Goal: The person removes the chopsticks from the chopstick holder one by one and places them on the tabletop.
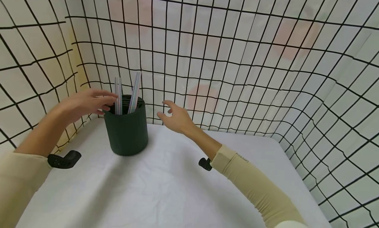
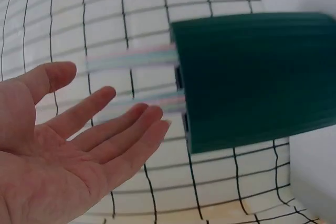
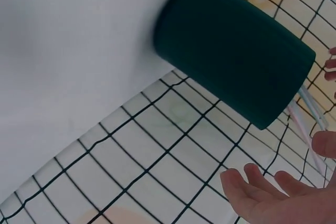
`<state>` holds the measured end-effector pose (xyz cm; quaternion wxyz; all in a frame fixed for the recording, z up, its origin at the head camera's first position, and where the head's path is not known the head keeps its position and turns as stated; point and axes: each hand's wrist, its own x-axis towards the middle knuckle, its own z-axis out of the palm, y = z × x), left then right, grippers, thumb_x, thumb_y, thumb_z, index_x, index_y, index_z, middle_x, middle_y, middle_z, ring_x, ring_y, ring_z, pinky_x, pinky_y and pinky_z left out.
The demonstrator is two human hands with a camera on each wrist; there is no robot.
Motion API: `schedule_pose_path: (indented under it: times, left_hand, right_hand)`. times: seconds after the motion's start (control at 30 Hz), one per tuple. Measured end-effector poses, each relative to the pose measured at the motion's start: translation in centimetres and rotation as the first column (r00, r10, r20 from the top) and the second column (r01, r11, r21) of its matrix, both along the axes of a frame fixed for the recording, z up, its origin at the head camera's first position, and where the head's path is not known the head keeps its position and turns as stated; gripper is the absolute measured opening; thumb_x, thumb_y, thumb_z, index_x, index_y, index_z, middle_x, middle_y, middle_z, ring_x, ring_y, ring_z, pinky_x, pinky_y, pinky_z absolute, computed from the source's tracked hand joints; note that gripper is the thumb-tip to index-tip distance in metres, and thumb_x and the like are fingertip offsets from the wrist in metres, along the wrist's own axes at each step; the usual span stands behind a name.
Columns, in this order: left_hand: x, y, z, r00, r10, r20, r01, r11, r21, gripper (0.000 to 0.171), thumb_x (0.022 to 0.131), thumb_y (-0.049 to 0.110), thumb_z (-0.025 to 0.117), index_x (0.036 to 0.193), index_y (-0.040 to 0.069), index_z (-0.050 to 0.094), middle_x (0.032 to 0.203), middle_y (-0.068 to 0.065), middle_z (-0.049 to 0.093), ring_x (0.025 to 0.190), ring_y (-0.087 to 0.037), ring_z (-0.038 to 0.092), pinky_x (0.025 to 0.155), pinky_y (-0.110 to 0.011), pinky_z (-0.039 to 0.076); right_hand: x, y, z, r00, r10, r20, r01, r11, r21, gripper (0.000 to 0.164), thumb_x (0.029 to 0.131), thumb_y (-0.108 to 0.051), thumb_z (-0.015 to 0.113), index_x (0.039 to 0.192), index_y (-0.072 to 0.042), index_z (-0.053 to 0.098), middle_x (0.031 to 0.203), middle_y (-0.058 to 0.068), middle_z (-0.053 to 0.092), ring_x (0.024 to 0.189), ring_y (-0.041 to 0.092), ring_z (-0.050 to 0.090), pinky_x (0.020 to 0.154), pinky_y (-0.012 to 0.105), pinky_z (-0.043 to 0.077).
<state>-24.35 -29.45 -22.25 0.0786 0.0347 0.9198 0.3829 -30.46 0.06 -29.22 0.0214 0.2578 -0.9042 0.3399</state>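
Both arms reach out over the table (image 1: 165, 195), their pale sleeves (image 1: 254, 185) ending below bare forearms. The left forearm (image 1: 44, 136) rises toward the far left corner of the table, where the left hand (image 1: 91, 102) is held up, its fingers relaxed, slightly bent and a little apart; the left wrist view shows the palm, with the thumb spread from the fingers. The right forearm (image 1: 204, 140) slants leftward to the far edge, the right hand (image 1: 177, 117) raised by it, thumb and fingers parted and gently bent.
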Motion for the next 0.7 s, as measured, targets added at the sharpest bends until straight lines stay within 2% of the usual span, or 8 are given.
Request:
schedule_pose_path:
  times: [0.1, 0.17, 0.33, 0.43, 0.53, 0.7]
  left_hand:
    - [-0.5, -1.2, 0.2, 0.999, 0.034, -0.001, -0.034, 0.999, 0.034, 0.058, 0.112, 0.035, 0.035, 0.157, -0.001, 0.029, 0.158, -0.033, 0.031, 0.143, -0.051, 0.036, 0.118, -0.064, 0.034]
    - [-0.9, -1.9, -0.1, 0.998, 0.07, -0.007, -0.07, 0.996, 0.049, 0.058, 0.112, 0.033, 0.033, 0.158, -0.002, 0.027, 0.158, -0.033, 0.029, 0.144, -0.05, 0.034, 0.119, -0.063, 0.032]
    - [-2.1, -3.0, -2.0, 0.987, 0.163, 0.011, -0.163, 0.98, 0.11, 0.06, 0.112, 0.034, 0.031, 0.16, -0.001, 0.022, 0.161, -0.033, 0.023, 0.146, -0.05, 0.028, 0.122, -0.061, 0.03]
    - [-2.7, -3.4, -3.3, 0.982, 0.187, 0.034, -0.19, 0.968, 0.164, 0.061, 0.112, 0.034, 0.029, 0.161, -0.001, 0.018, 0.161, -0.034, 0.022, 0.147, -0.05, 0.027, 0.122, -0.06, 0.03]
    - [-3.4, -3.4, -4.3, 0.978, 0.2, 0.057, -0.208, 0.951, 0.228, 0.063, 0.112, 0.035, 0.029, 0.162, 0.0, 0.014, 0.162, -0.033, 0.023, 0.147, -0.049, 0.029, 0.123, -0.058, 0.03]
    - [-4.5, -3.4, -5.7, 0.976, 0.206, 0.069, -0.217, 0.926, 0.307, 0.065, 0.112, 0.037, 0.029, 0.161, -0.002, 0.014, 0.161, -0.031, 0.026, 0.146, -0.045, 0.033, 0.122, -0.056, 0.033]
  right_hand:
    - [-0.3, -1.4, 0.5, 1.0, 0.003, 0.026, -0.001, 0.999, -0.052, 0.059, 0.102, -0.045, 0.053, 0.155, -0.021, 0.042, 0.134, 0.014, 0.064, 0.112, 0.029, 0.067, 0.09, 0.047, 0.059]
    - [-0.5, -2.4, 0.6, 0.999, -0.01, 0.047, 0.014, 0.995, -0.096, 0.058, 0.101, -0.044, 0.054, 0.153, -0.022, 0.044, 0.132, 0.013, 0.065, 0.112, 0.029, 0.066, 0.091, 0.047, 0.058]
    - [-0.6, -4.7, 0.0, 0.995, -0.043, 0.091, 0.059, 0.982, -0.182, 0.056, 0.102, -0.042, 0.054, 0.152, -0.018, 0.046, 0.125, 0.011, 0.069, 0.104, 0.026, 0.067, 0.084, 0.042, 0.058]
    - [-0.6, -5.9, -0.6, 0.991, -0.047, 0.123, 0.074, 0.973, -0.219, 0.055, 0.103, -0.041, 0.052, 0.153, -0.017, 0.046, 0.121, 0.01, 0.07, 0.094, 0.024, 0.069, 0.077, 0.038, 0.058]
    - [-0.7, -6.8, -1.1, 0.985, -0.067, 0.157, 0.108, 0.957, -0.27, 0.054, 0.103, -0.042, 0.051, 0.152, -0.018, 0.047, 0.121, 0.009, 0.069, 0.096, 0.024, 0.068, 0.079, 0.04, 0.058]
    - [-1.3, -8.1, -2.2, 0.975, -0.103, 0.198, 0.166, 0.929, -0.33, 0.054, 0.103, -0.047, 0.052, 0.15, -0.02, 0.05, 0.124, 0.007, 0.07, 0.111, 0.026, 0.066, 0.091, 0.046, 0.058]
